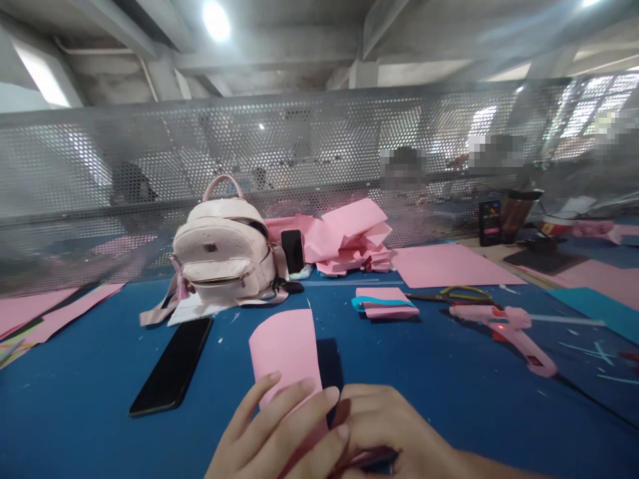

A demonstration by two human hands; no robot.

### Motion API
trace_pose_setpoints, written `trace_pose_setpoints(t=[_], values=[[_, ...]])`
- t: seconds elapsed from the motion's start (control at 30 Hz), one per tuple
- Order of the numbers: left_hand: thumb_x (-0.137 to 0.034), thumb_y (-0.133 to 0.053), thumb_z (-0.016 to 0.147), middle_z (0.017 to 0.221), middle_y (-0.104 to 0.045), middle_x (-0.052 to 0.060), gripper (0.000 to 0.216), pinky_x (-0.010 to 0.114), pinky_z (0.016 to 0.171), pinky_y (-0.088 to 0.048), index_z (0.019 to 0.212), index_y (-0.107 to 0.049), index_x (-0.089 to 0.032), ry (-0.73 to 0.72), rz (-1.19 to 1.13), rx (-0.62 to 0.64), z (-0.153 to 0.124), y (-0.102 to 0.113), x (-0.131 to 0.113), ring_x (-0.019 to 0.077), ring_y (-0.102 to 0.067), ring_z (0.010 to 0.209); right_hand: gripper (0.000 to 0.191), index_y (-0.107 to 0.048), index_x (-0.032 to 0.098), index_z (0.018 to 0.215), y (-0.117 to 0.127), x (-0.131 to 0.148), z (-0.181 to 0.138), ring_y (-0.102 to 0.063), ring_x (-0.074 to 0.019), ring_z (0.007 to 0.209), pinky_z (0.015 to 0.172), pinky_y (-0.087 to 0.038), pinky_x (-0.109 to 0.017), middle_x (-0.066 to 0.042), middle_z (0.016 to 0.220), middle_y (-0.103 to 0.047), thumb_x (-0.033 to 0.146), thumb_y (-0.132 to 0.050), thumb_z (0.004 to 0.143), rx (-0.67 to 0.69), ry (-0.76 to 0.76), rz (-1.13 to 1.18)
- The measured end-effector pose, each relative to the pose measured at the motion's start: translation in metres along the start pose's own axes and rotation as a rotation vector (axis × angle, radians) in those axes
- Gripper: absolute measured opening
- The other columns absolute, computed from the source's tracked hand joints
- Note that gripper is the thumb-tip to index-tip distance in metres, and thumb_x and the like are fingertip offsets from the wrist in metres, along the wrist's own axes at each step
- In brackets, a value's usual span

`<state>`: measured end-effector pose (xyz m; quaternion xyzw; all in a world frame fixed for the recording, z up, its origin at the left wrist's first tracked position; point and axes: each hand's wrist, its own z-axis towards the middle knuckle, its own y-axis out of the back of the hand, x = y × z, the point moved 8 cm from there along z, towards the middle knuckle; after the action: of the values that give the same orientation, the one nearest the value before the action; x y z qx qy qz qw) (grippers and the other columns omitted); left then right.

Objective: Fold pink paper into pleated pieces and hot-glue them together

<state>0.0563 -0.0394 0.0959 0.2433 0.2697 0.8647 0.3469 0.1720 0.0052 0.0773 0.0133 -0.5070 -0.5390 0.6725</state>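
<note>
A curved piece of pink paper stands up from the blue table at the bottom middle. My left hand is wrapped round its lower part, fingers pressed on the paper. My right hand is closed beside it at the paper's lower right edge, pinching it; what else it may hold is hidden.
A black phone lies to the left. Behind are a pale pink backpack, a second phone, crumpled pink paper, a flat pink sheet, folded pink and teal paper, scissors and a pink glue gun. A perforated metal screen bounds the far edge.
</note>
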Motion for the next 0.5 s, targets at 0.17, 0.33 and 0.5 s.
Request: trace_pose_setpoints(t=[0.17, 0.33, 0.5], values=[[-0.019, -0.048, 0.095, 0.122, -0.07, 0.0, 0.028, 0.043, 0.119, -0.022, 0.111, -0.069, -0.028, -0.106, 0.029, 0.049, 0.007, 0.005, 0.001, 0.0187, -0.044, 0.134, 0.046, -0.071, 0.021, 0.103, 0.006, 0.019, 0.006, -0.063, -0.0168, 0.091, 0.087, -0.046, -0.027, -0.008, 0.093, -0.072, 0.05, -0.036, 0.102, 0.102, 0.019, 0.077], [-0.015, -0.046, 0.098, 0.111, -0.074, -0.001, 0.029, 0.042, 0.114, -0.034, 0.088, -0.072, -0.023, -0.061, 0.032, -0.142, 0.013, 0.019, 0.005, 0.0162, -0.058, 0.12, 0.054, -0.071, 0.019, 0.096, 0.005, 0.025, 0.01, -0.063, -0.0176, 0.088, 0.087, -0.045, -0.029, -0.006, 0.085, -0.071, 0.052, -0.03, 0.103, 0.239, 0.105, -0.178], [-0.014, -0.04, 0.1, 0.105, -0.076, 0.001, 0.035, 0.037, 0.103, -0.044, 0.097, -0.074, -0.024, -0.17, 0.097, 0.013, 0.024, 0.014, 0.003, 0.0182, -0.067, 0.105, 0.032, -0.066, 0.022, 0.111, -0.004, 0.026, 0.01, -0.061, -0.0159, 0.104, 0.098, -0.042, -0.025, -0.003, 0.107, -0.071, 0.034, -0.037, 0.104, 0.432, 0.152, -0.314]])
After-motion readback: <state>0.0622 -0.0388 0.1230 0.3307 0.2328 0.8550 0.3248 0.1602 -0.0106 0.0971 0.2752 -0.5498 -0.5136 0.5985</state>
